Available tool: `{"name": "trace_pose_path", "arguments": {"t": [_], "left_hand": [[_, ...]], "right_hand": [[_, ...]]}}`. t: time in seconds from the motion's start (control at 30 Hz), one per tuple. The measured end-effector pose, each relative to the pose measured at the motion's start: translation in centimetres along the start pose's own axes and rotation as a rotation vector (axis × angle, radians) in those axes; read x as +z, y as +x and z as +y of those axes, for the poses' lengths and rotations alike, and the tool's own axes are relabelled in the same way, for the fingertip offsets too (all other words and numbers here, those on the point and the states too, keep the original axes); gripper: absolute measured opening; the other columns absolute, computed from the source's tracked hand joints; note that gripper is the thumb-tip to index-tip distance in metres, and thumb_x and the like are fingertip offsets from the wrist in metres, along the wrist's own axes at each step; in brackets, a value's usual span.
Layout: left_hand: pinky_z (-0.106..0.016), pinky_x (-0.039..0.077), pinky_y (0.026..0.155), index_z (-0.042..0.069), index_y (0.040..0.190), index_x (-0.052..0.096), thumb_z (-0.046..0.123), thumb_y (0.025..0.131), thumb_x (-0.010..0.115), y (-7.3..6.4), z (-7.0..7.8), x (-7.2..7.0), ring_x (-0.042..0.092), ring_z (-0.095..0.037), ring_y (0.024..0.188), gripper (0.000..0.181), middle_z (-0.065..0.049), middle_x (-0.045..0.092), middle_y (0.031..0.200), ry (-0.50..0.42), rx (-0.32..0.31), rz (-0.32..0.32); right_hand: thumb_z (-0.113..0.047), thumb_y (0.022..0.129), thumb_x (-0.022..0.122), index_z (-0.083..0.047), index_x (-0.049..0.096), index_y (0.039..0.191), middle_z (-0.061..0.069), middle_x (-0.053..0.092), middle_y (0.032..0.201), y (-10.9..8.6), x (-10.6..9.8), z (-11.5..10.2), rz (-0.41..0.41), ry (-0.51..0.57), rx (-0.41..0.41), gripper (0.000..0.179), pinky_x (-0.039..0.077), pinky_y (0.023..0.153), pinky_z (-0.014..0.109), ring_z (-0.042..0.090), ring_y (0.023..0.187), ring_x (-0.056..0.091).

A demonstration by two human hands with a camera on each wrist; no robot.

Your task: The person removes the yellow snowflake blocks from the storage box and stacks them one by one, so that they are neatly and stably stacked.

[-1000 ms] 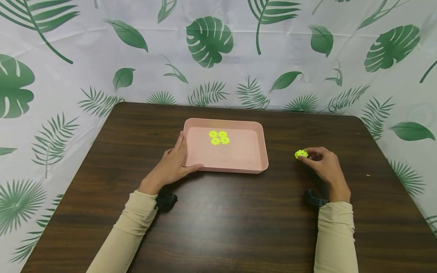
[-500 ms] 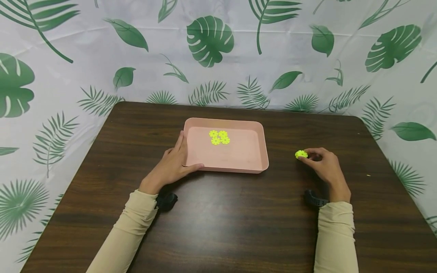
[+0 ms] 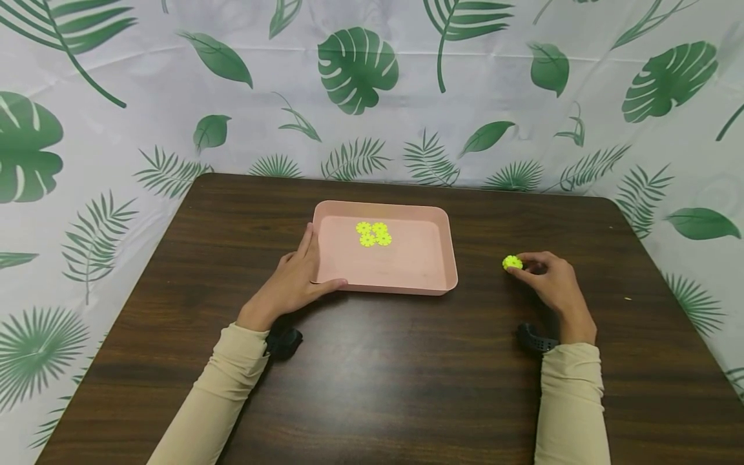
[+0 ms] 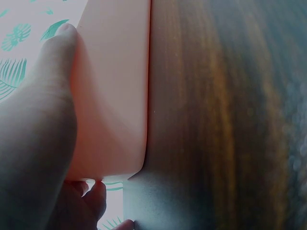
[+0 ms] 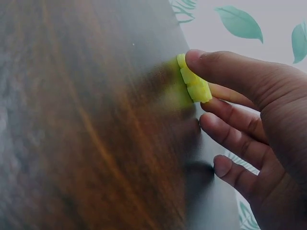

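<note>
While the left hand [image 3: 290, 281] lies against the left end of a shallow pink tray [image 3: 401, 265] at the centre of the head view, the right hand [image 3: 555, 284], right of centre, pinches a bright yellow flower-shaped piece [image 3: 512, 262] between thumb and finger. The piece sits at the fingertips, on the side towards the tray but well apart from it; it looks round, with no clear long axis. The right hand's wrist is lower in the frame, its fingertips pointing left; its other fingers bend loosely. Whether the piece touches the dark table [image 3: 436, 387] is hard to tell. The left hand is spread, gripping nothing: thumb at the tray's near edge, fingers along its left side. Four similar pieces [image 3: 379, 229] cluster in the tray's upper left.
</note>
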State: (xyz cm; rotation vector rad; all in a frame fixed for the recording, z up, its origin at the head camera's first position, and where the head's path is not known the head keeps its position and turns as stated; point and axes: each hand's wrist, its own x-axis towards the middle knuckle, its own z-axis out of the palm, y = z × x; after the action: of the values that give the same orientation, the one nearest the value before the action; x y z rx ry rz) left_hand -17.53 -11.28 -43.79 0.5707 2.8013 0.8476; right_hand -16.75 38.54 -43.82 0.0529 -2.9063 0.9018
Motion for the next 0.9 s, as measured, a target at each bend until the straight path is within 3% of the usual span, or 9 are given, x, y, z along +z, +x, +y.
{"name": "trace_pose_path", "arguments": {"t": [0.27,0.4,0.53,0.67,0.9], "left_hand": [[-0.068,0.021,0.116,0.0,0.164,-0.005,0.069,0.094,0.06,-0.2,-0.2,-0.3,0.026,-0.042,0.153,0.117,-0.018,-0.015,0.171,0.006,-0.004,0.0],[-0.068,0.021,0.116,0.001,0.164,-0.004,0.069,0.093,0.061,-0.2,-0.4,-0.5,0.026,-0.041,0.153,0.118,-0.019,-0.014,0.171,0.003,-0.004,0.01],[-0.068,0.021,0.116,0.001,0.164,-0.005,0.068,0.094,0.061,-0.2,-0.4,-0.5,0.029,-0.042,0.152,0.117,-0.018,-0.015,0.171,-0.012,0.0,0.013],[-0.068,0.022,0.116,0.0,0.163,-0.005,0.068,0.094,0.06,-0.2,-0.5,-0.3,0.031,-0.042,0.15,0.117,-0.016,-0.017,0.17,-0.009,0.007,0.002],[-0.067,0.024,0.115,0.0,0.163,-0.005,0.069,0.094,0.06,0.0,-0.4,0.0,0.031,-0.04,0.151,0.117,-0.015,-0.018,0.17,0.004,0.016,0.003]], "right_hand": [[-0.027,0.098,0.075,0.009,0.058,0.139,0.03,0.059,0.125,0.5,0.0,-1.8,0.047,0.038,-0.028,0.057,0.048,0.085,0.058,0.041,0.099,0.061],[-0.025,0.097,0.076,0.007,0.061,0.137,0.028,0.061,0.123,1.6,0.6,-4.3,0.086,0.069,-0.111,0.053,0.049,0.085,0.057,0.04,0.096,0.064],[-0.019,0.095,0.078,0.004,0.065,0.134,0.026,0.064,0.117,3.0,1.9,-7.2,0.115,0.106,-0.189,0.048,0.048,0.081,0.044,0.036,0.091,0.065],[-0.017,0.094,0.079,0.003,0.067,0.132,0.024,0.065,0.114,4.1,3.9,-9.9,0.09,0.154,-0.232,0.045,0.046,0.077,0.038,0.033,0.09,0.064],[-0.018,0.093,0.08,-0.001,0.067,0.131,0.022,0.064,0.112,5.4,7.0,-13.9,-0.004,0.197,-0.257,0.043,0.049,0.08,0.043,0.031,0.09,0.06]]}}
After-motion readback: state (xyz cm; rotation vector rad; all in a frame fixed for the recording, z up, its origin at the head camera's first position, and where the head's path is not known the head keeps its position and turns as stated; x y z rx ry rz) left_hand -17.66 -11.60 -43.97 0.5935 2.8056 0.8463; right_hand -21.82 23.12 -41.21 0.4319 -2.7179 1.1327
